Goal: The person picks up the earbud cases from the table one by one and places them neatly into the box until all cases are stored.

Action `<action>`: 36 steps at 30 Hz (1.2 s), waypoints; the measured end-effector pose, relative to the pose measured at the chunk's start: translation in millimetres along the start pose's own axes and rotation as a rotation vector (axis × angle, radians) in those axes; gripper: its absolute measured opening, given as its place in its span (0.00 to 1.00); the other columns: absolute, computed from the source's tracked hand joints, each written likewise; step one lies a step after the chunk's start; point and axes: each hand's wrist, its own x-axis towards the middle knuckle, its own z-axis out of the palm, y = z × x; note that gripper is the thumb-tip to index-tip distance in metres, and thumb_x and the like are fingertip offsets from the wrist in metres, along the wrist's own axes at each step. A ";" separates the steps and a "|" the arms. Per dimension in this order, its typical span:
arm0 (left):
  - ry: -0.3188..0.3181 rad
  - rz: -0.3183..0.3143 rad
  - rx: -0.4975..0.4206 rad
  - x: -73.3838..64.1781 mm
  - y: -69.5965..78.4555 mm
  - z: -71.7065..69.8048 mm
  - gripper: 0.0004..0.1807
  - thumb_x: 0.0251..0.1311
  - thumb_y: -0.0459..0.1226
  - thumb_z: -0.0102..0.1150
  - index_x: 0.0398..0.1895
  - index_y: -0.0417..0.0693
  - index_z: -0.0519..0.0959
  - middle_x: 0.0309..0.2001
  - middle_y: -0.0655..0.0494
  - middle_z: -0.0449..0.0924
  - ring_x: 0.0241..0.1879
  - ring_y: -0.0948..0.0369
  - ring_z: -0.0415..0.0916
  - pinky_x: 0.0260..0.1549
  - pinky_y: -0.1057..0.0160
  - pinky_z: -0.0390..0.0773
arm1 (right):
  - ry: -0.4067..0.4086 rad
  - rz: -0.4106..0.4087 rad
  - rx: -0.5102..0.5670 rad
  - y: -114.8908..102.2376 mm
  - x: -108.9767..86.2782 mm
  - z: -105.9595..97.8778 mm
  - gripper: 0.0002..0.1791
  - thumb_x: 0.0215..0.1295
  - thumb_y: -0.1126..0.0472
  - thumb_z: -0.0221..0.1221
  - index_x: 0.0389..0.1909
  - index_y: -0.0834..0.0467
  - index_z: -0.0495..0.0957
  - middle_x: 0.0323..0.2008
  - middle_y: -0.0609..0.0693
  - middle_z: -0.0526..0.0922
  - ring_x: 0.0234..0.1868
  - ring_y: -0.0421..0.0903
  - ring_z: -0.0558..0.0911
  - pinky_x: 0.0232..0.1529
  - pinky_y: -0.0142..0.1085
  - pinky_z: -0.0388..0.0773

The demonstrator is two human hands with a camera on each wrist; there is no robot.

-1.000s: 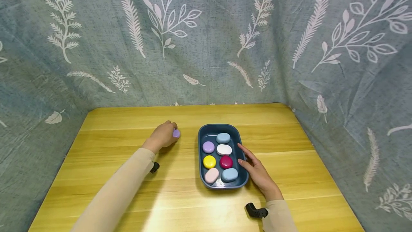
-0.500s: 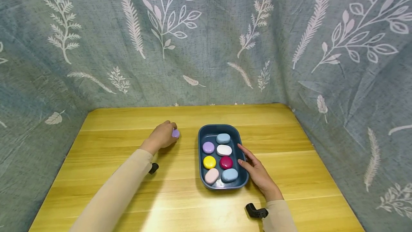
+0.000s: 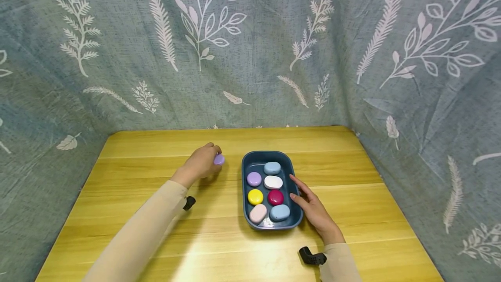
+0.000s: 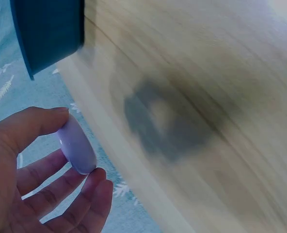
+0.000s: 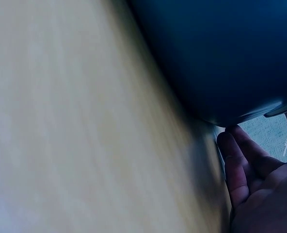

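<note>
In the head view my left hand [image 3: 201,160] pinches a smooth, rounded lilac disc [image 3: 220,159] above the table, left of the dark blue box [image 3: 245,164]. The left wrist view shows the lilac disc [image 4: 78,145] on edge between thumb and fingertips, apart from the table. My right hand [image 3: 315,212] holds the box's right side, thumb and index fingertip over the rim; in the right wrist view other fingers touch its outer wall [image 5: 216,63]. Inside the box lie smooth rounded pieces: lilac [image 3: 254,179], yellow [image 3: 255,197], crimson [image 3: 275,197], white [image 3: 273,182], pink [image 3: 258,213] and two light blue [image 3: 279,213].
The wooden table [image 3: 219,238] carries the box near its middle. A grey-green curtain [image 3: 258,77] with white leaf prints hangs behind and at both sides. Black wrist pieces [image 3: 312,256] stick out by both sleeves.
My left hand has moved slightly right and up with the lilac disc, toward the box. The right hand and the box have stayed in place.
</note>
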 end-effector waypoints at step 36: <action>0.036 0.147 0.061 4.8 49.6 -15.5 0.22 0.55 0.44 0.66 0.52 0.47 0.78 0.47 0.54 0.76 0.42 0.57 0.75 0.47 0.58 0.77 | -0.012 -0.008 0.011 -0.4 -0.3 -1.0 0.30 0.67 0.46 0.57 0.69 0.29 0.61 0.74 0.41 0.53 0.72 0.52 0.59 0.71 0.55 0.54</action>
